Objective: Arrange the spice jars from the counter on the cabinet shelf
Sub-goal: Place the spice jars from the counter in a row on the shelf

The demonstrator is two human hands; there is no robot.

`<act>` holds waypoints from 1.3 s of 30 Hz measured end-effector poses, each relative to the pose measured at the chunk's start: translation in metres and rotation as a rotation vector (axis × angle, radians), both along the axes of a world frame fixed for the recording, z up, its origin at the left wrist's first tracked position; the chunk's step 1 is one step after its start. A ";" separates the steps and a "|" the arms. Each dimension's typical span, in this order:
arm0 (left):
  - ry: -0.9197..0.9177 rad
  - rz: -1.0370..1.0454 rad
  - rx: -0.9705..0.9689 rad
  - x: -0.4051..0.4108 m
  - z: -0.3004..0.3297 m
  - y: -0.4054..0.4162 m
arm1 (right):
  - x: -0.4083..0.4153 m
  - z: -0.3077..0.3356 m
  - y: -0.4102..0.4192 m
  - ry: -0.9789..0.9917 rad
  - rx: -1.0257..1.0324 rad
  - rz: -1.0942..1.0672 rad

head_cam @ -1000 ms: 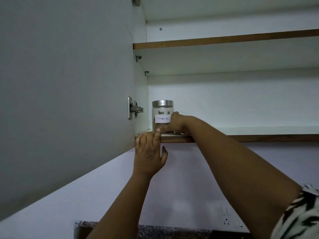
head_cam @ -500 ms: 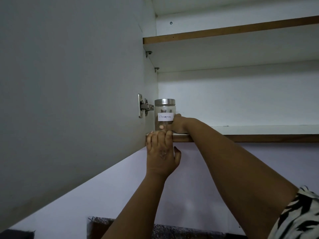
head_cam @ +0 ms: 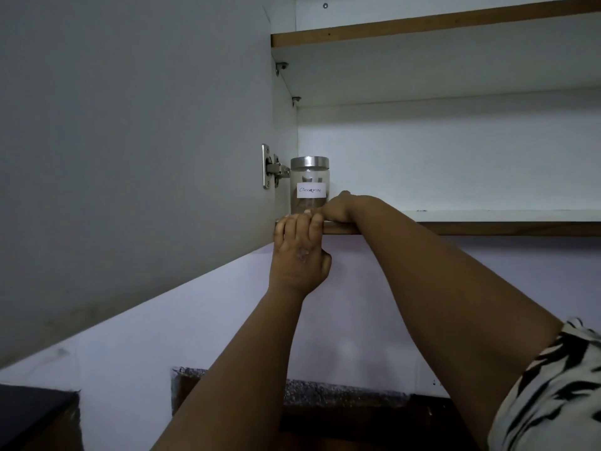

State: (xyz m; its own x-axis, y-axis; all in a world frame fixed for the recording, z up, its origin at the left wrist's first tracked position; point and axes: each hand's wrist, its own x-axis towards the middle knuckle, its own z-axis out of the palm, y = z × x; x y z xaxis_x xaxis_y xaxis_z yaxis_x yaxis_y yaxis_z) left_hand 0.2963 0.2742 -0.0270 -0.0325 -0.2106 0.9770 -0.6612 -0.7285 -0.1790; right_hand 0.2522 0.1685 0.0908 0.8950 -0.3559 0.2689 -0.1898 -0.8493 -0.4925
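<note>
A clear spice jar with a metal lid and a white label reading "Cinnamon" stands upright at the far left end of the lower cabinet shelf, close to the side wall. My right hand reaches over the shelf edge and holds the jar low on its right side. Its thumb lies across the front of the jar's base and its fingers are hidden behind. My left hand is just below the jar, with its fingers hooked over the shelf's wooden front edge.
The open cabinet door fills the left, hung on a metal hinge beside the jar. An upper shelf runs above. The lower shelf stretches bare to the right. A dark speckled counter edge shows below.
My right hand has slid down the jar, and the whole label now shows. My left hand has risen from under the shelf and hooked its fingers onto the front edge.
</note>
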 end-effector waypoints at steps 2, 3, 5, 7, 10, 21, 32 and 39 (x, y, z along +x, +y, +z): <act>0.039 0.002 0.007 -0.006 0.001 0.002 | -0.008 -0.003 0.000 0.005 -0.024 0.001; 0.059 0.005 0.015 -0.009 0.002 0.004 | -0.013 -0.003 0.000 0.012 -0.060 0.002; 0.096 0.000 0.039 -0.016 0.002 0.006 | -0.024 -0.006 0.001 0.028 -0.132 -0.023; 0.131 -0.026 0.047 -0.022 0.003 0.008 | -0.033 -0.011 0.002 0.028 -0.214 -0.095; 0.170 -0.084 0.026 -0.033 0.003 0.011 | -0.051 -0.026 0.003 -0.046 -0.442 -0.231; 0.408 -0.266 0.109 -0.058 -0.083 0.019 | -0.104 -0.191 -0.010 -0.460 -0.503 -0.305; 1.514 -0.203 0.547 -0.120 -0.355 0.038 | -0.149 -0.442 -0.017 0.294 -0.120 -0.216; 1.528 -0.276 0.521 -0.116 -0.384 0.041 | -0.163 -0.504 -0.012 0.540 -0.143 -0.179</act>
State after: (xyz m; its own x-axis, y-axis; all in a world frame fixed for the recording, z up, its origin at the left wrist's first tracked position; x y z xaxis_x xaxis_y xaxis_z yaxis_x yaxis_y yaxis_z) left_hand 0.1806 0.3147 -0.4108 0.7505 -0.6600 -0.0354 -0.5364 -0.6395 0.5508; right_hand 0.0890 0.1567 -0.4132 0.8477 -0.5083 -0.1516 -0.5289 -0.8316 -0.1692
